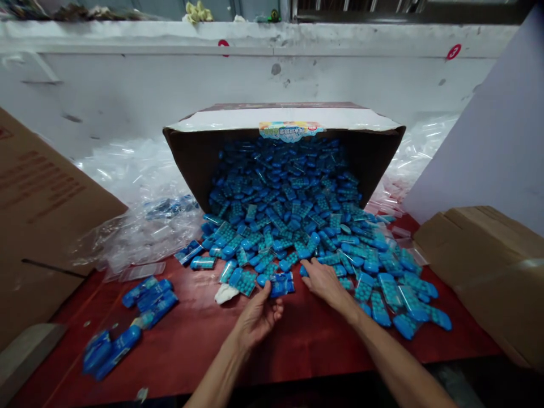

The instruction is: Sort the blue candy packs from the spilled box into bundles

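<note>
The left hand (257, 317) is curled around a few blue packets (281, 284) at the near foot of the heap (289, 215), which spills from the tipped cardboard box (195, 158) at 12 o'clock. The right hand (325, 282) lies open, palm down, fingers spread on loose packets beside it. Pulling from the foot could set the slope sliding and push the packets at 4 o'clock off the table (204, 340).

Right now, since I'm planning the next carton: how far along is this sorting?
Seemingly done: a few bagged bundles lie apart. In hand: the left hand holds a blue packet; the right hand touches the pile. Left: nearly that whole pile, spilling from the box.
</note>
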A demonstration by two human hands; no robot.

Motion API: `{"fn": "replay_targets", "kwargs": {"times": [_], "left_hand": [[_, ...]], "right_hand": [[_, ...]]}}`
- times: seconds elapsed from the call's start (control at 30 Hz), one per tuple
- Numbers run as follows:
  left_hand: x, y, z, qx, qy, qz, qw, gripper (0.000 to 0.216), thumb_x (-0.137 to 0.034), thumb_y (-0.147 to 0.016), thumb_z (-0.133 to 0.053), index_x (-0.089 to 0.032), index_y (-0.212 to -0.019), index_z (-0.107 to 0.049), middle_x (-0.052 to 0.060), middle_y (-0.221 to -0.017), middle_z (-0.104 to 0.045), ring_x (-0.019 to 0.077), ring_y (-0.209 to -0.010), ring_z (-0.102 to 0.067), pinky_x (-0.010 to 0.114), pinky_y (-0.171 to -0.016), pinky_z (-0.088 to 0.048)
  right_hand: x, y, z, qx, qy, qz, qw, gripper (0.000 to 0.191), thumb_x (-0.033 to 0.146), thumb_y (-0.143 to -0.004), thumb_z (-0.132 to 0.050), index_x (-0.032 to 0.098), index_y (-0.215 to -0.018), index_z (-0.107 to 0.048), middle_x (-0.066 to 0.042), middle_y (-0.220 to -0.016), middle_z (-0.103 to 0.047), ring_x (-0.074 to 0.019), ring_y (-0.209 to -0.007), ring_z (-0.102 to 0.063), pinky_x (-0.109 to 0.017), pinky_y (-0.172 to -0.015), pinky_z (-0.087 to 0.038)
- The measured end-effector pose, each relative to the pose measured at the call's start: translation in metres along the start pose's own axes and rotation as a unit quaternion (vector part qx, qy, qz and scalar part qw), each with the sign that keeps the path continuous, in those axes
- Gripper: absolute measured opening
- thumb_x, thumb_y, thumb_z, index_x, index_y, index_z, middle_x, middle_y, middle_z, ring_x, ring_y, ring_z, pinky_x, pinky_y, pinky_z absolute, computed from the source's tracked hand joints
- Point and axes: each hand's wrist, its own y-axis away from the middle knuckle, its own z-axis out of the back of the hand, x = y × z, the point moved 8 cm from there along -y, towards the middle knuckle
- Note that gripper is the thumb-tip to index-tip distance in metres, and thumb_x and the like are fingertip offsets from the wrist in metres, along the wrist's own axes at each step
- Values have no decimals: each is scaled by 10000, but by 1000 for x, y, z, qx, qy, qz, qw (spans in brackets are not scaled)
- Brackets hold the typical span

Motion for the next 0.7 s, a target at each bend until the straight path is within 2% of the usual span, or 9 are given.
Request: {"fn": "replay_targets", "kwargs": {"times": [0.07, 0.1, 0.13, 0.2, 0.23, 0.27, 0.3, 0.37, 0.7], "left_hand": [[3, -3, 5, -14, -6, -5, 1000, 213, -333, -760, -516, -136, -685, -489, 23, -484, -574, 85, -403, -529, 162, -382, -419], [4, -5, 7, -18, -9, -8, 1000, 209, -334, -757, -520, -137, -694, -489, 23, -486, -577, 87, -405, -532, 163, -382, -421], [6, -6, 9, -20, -11, -10, 1000, 209, -338, -754, -523, -138, -702, -490, 22, -488, -578, 88, -407, -535, 164, -384, -423], [8, -9, 9, -17, -14, -11, 1000, 214, -346, -753, -523, -138, -714, -492, 21, -488, -579, 88, -409, -536, 166, -388, -424], [10, -9, 9, -15, -16, -11, 1000, 218, -350, -754, -520, -137, -718, -493, 21, -486, -580, 87, -406, -533, 166, -388, -423], [11, -10, 8, -14, -20, -12, 1000, 221, -354, -755, -516, -137, -721, -492, 20, -483, -580, 87, -401, -531, 166, -385, -420], [11, -10, 7, -15, -24, -13, 1000, 223, -358, -756, -512, -138, -721, -491, 20, -480, -580, 87, -395, -528, 165, -380, -414], [11, -9, 6, -15, -30, -17, 999, 223, -361, -759, -506, -143, -719, -485, 20, -478, -581, 88, -388, -524, 165, -372, -404], [6, -7, 6, -6, -29, -48, 998, 211, -351, -759, -510, -144, -736, -480, 19, -494, -585, 92, -407, -533, 171, -386, -414]], "right_hand": [[-1, 4, 8, 3, -90, -8, 996, 325, 238, -759, -485, 220, -1083, -464, -25, -789, -568, -163, -656, -581, -269, -560, -436], [-1, 7, 10, 10, -186, -19, 982, 342, 270, -785, -443, 224, -1124, -420, -10, -764, -562, -151, -616, -577, -265, -520, -449], [-1, 12, 11, 22, -307, -36, 951, 353, 295, -799, -418, 230, -1145, -387, 2, -749, -555, -140, -582, -572, -262, -485, -460], [3, 24, 8, 47, -543, -74, 835, 364, 323, -781, -454, 247, -1129, -377, 12, -770, -549, -126, -553, -567, -264, -448, -477], [6, 29, 6, 56, -620, -89, 777, 373, 320, -756, -500, 253, -1106, -391, 10, -797, -551, -125, -561, -570, -267, -450, -486], [9, 34, 5, 61, -660, -97, 743, 380, 308, -732, -539, 256, -1084, -404, 8, -823, -553, -122, -569, -572, -266, -455, -491], [12, 37, 4, 62, -679, -102, 724, 388, 290, -714, -567, 254, -1068, -413, 4, -847, -556, -119, -574, -574, -263, -458, -495], [15, 40, 4, 59, -691, -104, 713, 401, 267, -695, -595, 248, -1053, -417, -8, -888, -563, -122, -586, -581, -263, -462, -501], [17, 45, 7, 42, -693, -104, 712, 426, 255, -687, -612, 258, -1056, -399, -23, -979, -562, -134, -628, -601, -292, -522, -515]]}}
